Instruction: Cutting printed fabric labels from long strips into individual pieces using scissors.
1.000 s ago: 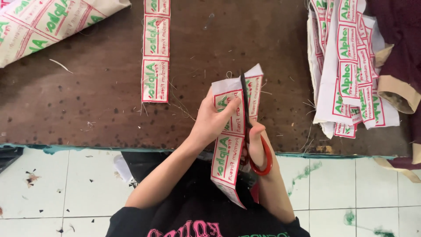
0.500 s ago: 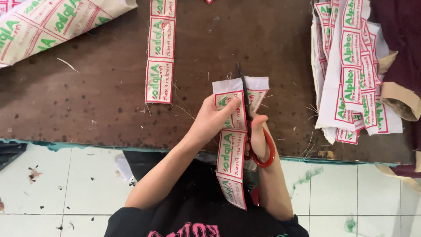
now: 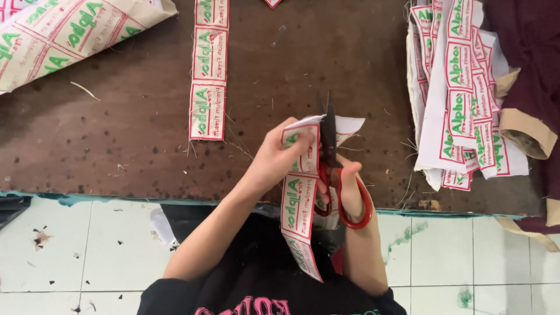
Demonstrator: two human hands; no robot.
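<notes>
The strip of printed labels (image 3: 298, 201) hangs from my left hand (image 3: 274, 157) over the near edge of the brown table (image 3: 116, 128), its lower end dangling down in front of my black shirt (image 3: 245, 274). Each label on it is white with a red border and green lettering. My left hand pinches the strip near its top, thumb and fingers closed flat on the cloth. My right hand (image 3: 348, 186) has its fingers through the red loops of the scissors (image 3: 331, 157); the dark blades point away from me, nearly shut, running up along the strip's right edge at the top, where a white flap spreads to the right.

To the left on the table lies a second strip of labels (image 3: 209, 70), flat and straight. A broad sheet of uncut labels (image 3: 64, 35) fills the far left corner. At the right sits a loose pile of cut strips (image 3: 461, 87), next to dark maroon fabric (image 3: 531, 52). Below the table edge is a pale tiled floor (image 3: 87, 245) flecked with scraps.
</notes>
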